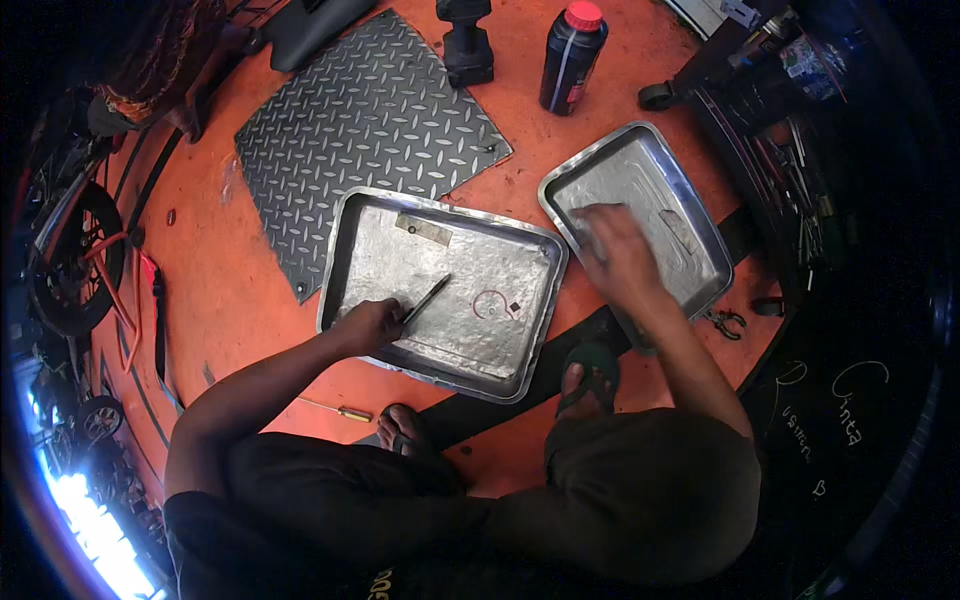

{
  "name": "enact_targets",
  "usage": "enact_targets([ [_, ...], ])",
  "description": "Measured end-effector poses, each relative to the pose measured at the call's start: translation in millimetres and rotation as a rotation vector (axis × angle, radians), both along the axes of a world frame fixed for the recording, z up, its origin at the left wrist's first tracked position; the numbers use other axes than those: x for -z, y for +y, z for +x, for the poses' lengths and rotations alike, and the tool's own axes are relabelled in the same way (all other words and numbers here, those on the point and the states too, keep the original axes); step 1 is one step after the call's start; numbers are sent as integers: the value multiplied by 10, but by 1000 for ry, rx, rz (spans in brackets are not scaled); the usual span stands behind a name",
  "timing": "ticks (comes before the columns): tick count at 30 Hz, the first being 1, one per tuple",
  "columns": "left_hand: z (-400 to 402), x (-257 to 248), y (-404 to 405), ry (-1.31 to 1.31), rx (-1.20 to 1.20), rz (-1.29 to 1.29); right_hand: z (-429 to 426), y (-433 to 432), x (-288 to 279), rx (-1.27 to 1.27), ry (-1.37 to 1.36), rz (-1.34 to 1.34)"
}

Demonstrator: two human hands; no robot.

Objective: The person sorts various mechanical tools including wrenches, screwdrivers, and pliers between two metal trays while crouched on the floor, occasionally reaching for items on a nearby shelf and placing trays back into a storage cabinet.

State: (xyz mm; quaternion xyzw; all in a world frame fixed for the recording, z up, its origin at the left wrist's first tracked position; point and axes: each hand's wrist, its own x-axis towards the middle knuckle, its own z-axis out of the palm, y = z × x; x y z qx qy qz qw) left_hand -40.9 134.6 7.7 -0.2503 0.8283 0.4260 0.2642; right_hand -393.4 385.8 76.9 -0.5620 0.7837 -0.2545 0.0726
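Note:
My left hand (371,326) grips a slim dark pen-like tool (427,298) over the near left part of a large metal tray (442,201). In that tray lie a flat metal strip (433,232), a thin reddish ring-shaped gasket (477,298) and a small dark square piece (515,307). Motion blurs my right hand (619,251), which is over the left side of a smaller metal tray (701,217). Its fingertips are too smeared to tell whether they hold anything. A flat, narrow plate (679,231) rests in the smaller tray, right of this hand.
A diamond-plate sheet (360,127) lies beyond the trays, near a black cordless power tool (466,45) and a red-capped bottle (574,60). Pliers (726,324) and a yellow-handled screwdriver (354,414) lie on the orange floor (202,300). Motorcycle parts (82,259) stand left, a tool rack (787,172) right.

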Motion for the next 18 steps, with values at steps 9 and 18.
enact_targets([
  [9, -88, -255, 344, 70, 140, 118, 1552, -101, 863, -545, 35, 171],
  [18, 535, -20, -237, 18, -112, -342, 1333, -197, 536, 37, -308, 270],
])
